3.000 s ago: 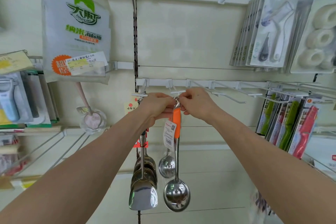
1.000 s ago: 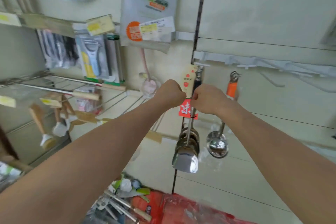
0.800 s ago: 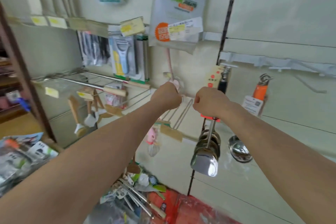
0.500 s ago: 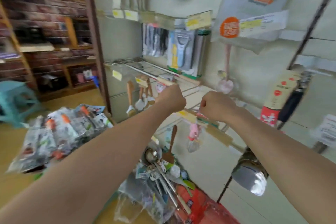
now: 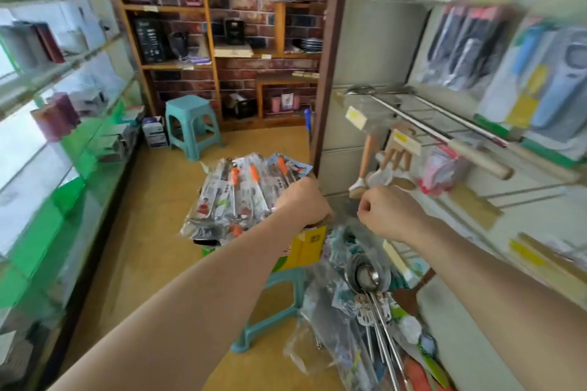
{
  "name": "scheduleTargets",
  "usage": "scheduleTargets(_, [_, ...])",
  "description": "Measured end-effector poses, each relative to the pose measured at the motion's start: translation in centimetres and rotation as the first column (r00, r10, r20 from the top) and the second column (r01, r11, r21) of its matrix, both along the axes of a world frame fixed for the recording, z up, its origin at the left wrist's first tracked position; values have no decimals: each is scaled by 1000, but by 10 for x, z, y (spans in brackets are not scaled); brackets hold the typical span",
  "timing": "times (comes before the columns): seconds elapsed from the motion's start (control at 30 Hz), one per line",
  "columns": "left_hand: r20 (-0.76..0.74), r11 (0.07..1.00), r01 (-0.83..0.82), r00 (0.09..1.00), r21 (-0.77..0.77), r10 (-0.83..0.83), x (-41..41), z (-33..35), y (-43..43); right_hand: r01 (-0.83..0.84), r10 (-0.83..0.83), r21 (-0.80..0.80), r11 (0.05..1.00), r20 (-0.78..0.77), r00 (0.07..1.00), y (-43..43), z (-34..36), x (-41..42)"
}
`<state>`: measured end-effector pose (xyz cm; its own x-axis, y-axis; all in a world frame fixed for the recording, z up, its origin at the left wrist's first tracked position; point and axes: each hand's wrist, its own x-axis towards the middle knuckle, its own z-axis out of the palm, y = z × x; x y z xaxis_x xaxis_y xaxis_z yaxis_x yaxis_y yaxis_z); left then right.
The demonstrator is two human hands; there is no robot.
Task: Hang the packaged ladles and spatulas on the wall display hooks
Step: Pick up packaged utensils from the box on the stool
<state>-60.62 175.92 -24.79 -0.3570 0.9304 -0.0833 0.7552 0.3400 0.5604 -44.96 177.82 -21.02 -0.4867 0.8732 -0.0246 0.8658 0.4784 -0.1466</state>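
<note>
A stack of packaged ladles and spatulas, orange-handled in clear printed wrappers, lies on a yellow box in the middle of the view. My left hand hovers as a fist over the stack's right edge; its fingers are hidden, and I see nothing in it. My right hand is a curled, empty fist just to the right, above a floor pile of bare steel ladles and loose wrappers. The wall display hooks are out of view.
The yellow box sits on a teal stool; a second teal stool stands by the brick shelving at the back. Wire racks with wooden-handled tools and packaged peelers jut out on the right. Glass shelves line the left.
Both hands let go of the orange-handled ladle, now left hanging on its hook. My view swung left and down from the wall to the stack on the box, with both fists moving along.
</note>
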Motion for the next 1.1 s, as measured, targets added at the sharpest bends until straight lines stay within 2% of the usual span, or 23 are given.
scheduleTargets(0.13, [52, 992, -104, 993, -78, 108, -54, -30, 10, -79, 79, -72, 994, -6, 997, 26, -25, -56])
scheduleTargets(0.33, [35, 959, -218, 973, -180, 228, -135, -72, 33, -113, 118, -154, 982, 19, 993, 68, -66, -128])
scheduleTargets(0.57, [70, 936, -221, 966, -273, 249, -182, -112, 80, -76, 97, -217, 973, 86, 992, 114, -110, -167])
scheduleTargets(0.7, [69, 929, -214, 967, -303, 246, -197, -133, 107, -62, 83, -279, 958, 64, 995, 138, -134, -182])
scheduleTargets(1.0, [142, 899, -223, 945, -377, 294, -234, -166, 145, -150, 170, -346, 926, 30, 985, 170, -172, -250])
scheduleTargets(1.1, [155, 890, -236, 936, -391, 317, -247, -174, 152, -156, 187, -331, 931, 66, 980, 175, -185, -272])
